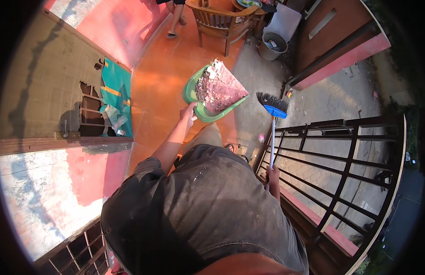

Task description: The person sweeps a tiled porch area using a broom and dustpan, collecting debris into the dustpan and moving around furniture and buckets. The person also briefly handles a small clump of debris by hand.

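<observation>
Grn dustpan [191,90] heaped w/ pinkish, flaky debris [222,89]; L grip [188,113] closed on it, R grip [273,175] round broom [273,137].

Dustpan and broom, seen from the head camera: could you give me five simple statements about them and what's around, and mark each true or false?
1. The left hand holds the green dustpan. True.

2. The dustpan is empty. False: a heap of debris fills much of it.

3. The broom has a blue head with dark bristles. True.

4. The right hand grips the broom by its bristles. False: it grips the pale handle.

5. In the picture, the bucket stands left of the wooden chair. False: it stands to the chair's right.
</observation>
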### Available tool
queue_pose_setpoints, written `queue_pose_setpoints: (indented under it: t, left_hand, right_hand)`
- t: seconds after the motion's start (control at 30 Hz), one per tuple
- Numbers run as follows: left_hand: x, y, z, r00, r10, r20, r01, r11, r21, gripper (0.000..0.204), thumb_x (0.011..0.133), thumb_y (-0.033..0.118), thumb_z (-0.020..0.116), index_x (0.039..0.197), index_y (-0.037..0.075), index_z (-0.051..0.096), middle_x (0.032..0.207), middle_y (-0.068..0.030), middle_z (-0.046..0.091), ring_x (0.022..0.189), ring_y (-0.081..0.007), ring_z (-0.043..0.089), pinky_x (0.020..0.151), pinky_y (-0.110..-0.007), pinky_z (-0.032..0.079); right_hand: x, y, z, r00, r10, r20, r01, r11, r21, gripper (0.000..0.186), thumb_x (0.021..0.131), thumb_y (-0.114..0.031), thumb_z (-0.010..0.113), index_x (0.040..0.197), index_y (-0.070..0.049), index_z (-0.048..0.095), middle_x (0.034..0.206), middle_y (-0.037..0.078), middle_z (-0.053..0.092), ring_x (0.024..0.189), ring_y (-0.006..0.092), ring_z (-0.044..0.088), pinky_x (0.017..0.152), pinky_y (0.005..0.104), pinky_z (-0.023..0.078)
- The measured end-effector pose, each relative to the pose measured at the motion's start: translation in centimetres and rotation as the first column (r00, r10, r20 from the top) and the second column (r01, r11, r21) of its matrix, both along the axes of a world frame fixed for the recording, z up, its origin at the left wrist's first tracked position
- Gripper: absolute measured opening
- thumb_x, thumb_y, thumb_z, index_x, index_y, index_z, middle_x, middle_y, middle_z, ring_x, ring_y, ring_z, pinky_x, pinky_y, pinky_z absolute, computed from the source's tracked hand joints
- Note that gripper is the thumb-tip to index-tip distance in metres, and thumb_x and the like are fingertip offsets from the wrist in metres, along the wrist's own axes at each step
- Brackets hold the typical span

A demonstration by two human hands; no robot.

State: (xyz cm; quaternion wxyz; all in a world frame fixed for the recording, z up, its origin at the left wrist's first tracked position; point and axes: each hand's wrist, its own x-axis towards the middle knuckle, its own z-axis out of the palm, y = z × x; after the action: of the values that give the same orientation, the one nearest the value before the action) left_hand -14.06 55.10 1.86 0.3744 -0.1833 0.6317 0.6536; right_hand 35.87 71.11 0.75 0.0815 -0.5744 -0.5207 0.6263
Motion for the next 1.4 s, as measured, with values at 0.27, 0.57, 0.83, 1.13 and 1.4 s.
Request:
queue_pose_setpoints:
  t: [0.27, 0.57, 0.83, 1.13, 1.4]
  left_hand:
    - [-4.4, 13.7, -2.1, 0.999, 0.008, 0.039, -0.010, 1.000, 0.030, 0.032, 0.082, 0.028, 0.070, 0.102, 0.005, 0.064, 0.097, -0.0078, 0.067, 0.084, -0.0210, 0.066, 0.078, -0.045, 0.051]
    - [-12.3, 31.9, -1.4, 0.994, -0.101, 0.031, 0.104, 0.990, -0.092, 0.040, 0.077, 0.031, 0.075, 0.103, 0.006, 0.060, 0.099, -0.0058, 0.061, 0.089, -0.0204, 0.062, 0.081, -0.047, 0.049]
    - [-17.1, 49.5, -5.5, 0.979, -0.202, 0.027, 0.203, 0.978, -0.044, 0.040, 0.078, 0.031, 0.074, 0.104, 0.005, 0.060, 0.099, -0.0055, 0.062, 0.087, -0.0236, 0.062, 0.089, -0.050, 0.045]
    - [-18.8, 69.1, -11.9, 0.975, -0.219, 0.042, 0.218, 0.976, 0.022, 0.038, 0.081, 0.027, 0.071, 0.107, 0.002, 0.060, 0.099, -0.0090, 0.066, 0.093, -0.0244, 0.064, 0.089, -0.049, 0.048]
    - [-21.6, 79.8, -16.9, 0.992, -0.089, 0.085, 0.102, 0.980, -0.170, 0.046, 0.081, 0.026, 0.071, 0.119, 0.004, 0.055, 0.114, -0.0115, 0.061, 0.103, -0.0288, 0.062, 0.098, -0.056, 0.042]
  right_hand:
    - [-7.0, 16.5, -2.1, 0.998, -0.058, 0.022, 0.060, 0.996, -0.071, 0.019, 0.093, -0.017, 0.057, 0.105, -0.003, 0.055, 0.055, -0.002, 0.043, 0.038, 0.0075, 0.040, 0.033, 0.0258, 0.031]
    - [-12.5, 28.6, -7.8, 0.987, -0.162, 0.012, 0.162, 0.977, -0.135, 0.016, 0.092, -0.021, 0.060, 0.088, -0.009, 0.050, 0.057, 0.001, 0.047, 0.037, 0.0110, 0.042, 0.033, 0.0275, 0.035]
    - [-14.4, 38.1, -8.6, 0.961, -0.266, 0.078, 0.277, 0.937, -0.211, 0.012, 0.090, -0.017, 0.059, 0.087, -0.007, 0.052, 0.058, 0.000, 0.045, 0.040, 0.0095, 0.042, 0.035, 0.0265, 0.032]
    - [-11.0, 49.6, -16.2, 0.977, -0.211, 0.036, 0.199, 0.959, 0.202, 0.020, 0.084, -0.016, 0.062, 0.084, 0.003, 0.064, 0.068, 0.002, 0.060, 0.062, 0.0126, 0.056, 0.054, 0.0330, 0.045]
    - [-16.8, 55.2, -4.4, 0.932, -0.218, 0.288, 0.277, 0.943, -0.182, 0.018, 0.080, -0.014, 0.062, 0.084, 0.004, 0.061, 0.068, 0.006, 0.060, 0.056, 0.0132, 0.054, 0.051, 0.0292, 0.043]
